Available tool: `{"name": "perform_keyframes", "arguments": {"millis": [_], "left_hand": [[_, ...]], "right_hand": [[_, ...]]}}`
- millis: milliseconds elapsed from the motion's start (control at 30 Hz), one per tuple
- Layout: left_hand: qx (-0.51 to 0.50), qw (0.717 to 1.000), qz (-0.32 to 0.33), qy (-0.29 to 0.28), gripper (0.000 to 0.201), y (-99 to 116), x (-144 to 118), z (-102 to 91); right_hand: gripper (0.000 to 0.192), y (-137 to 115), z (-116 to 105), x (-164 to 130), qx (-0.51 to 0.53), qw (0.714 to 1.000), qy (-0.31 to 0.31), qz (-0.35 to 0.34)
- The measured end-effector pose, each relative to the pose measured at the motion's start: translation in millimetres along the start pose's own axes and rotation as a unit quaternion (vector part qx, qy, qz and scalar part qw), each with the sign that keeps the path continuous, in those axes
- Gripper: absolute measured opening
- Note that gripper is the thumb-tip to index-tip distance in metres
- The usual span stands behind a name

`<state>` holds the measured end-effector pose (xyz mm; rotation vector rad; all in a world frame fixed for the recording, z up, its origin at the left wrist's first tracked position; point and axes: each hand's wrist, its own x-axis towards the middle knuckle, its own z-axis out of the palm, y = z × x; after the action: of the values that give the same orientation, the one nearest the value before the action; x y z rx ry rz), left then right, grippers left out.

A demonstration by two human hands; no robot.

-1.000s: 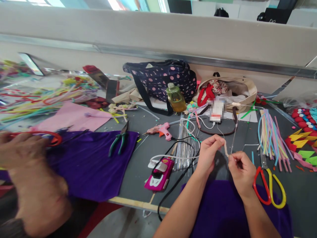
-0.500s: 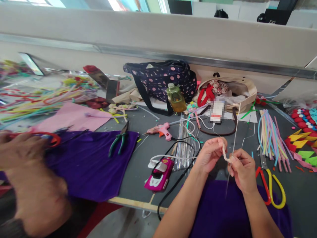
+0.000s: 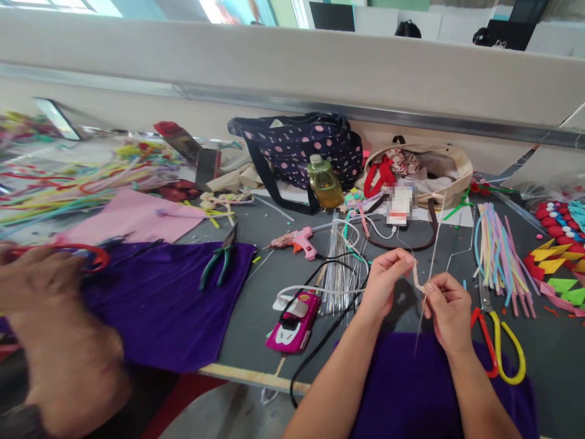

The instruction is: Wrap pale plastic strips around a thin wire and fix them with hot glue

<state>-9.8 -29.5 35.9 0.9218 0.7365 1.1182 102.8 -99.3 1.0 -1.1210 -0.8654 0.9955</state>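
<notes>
Together, left hand (image 3: 385,280) and right hand (image 3: 448,306) pinch a pale strip (image 3: 416,277), forearms (image 3: 340,375) converging.

Blurred, covered and cut-off parts.
A co-worker's hand (image 3: 43,286) is blurred and cut off by the left edge; a white device (image 3: 400,206) is masked by coarse squares; the ends of a pale strip (image 3: 415,277) are hidden by the left hand (image 3: 387,277) and the right hand (image 3: 446,305).

1 view, head-worn: looks forward and down across the table (image 3: 251,314) from its near side. Left hand (image 3: 386,280) and right hand (image 3: 448,308) close, right of centre; partition (image 3: 274,67) beyond.
</notes>
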Motion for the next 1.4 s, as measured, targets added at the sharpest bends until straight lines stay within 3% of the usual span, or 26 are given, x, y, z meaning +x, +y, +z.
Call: {"name": "perform_keyframes", "arguments": {"millis": [200, 467, 733, 867, 1033, 1400], "left_hand": [[0.037, 0.998, 0.044, 0.009, 0.018, 2.9, -0.9, -1.5], [0.196, 0.972, 0.119, 0.039, 0.016, 3.7, -0.8, -7.9], [0.218, 0.967, 0.124, 0.041, 0.014, 2.4, 1.4, -10.6], [0.203, 0.971, 0.116, 0.046, 0.013, 3.6, 1.5, -10.6], [0.11, 0.991, 0.066, 0.031, 0.012, 4.9, 1.7, -9.7], [0.023, 0.998, -0.014, -0.049, 0.019, 9.1, 2.5, -11.9]], "right_hand": [[0.022, -0.5, 0.2, 0.6, -0.008, 1.0, 0.0, 0.006], [0.025, -4.7, 2.0, 0.5, -0.082, 0.997, 0.004, -0.003], [0.025, -9.3, 3.3, 0.4, -0.106, 0.994, 0.001, -0.001], [0.025, -8.1, 3.4, 0.2, -0.099, 0.995, 0.0, 0.003], [0.024, -4.7, 2.6, 0.5, -0.052, 0.998, -0.003, 0.018], [0.028, -11.1, 5.4, 2.6, 0.117, 0.986, -0.045, 0.107]]}}
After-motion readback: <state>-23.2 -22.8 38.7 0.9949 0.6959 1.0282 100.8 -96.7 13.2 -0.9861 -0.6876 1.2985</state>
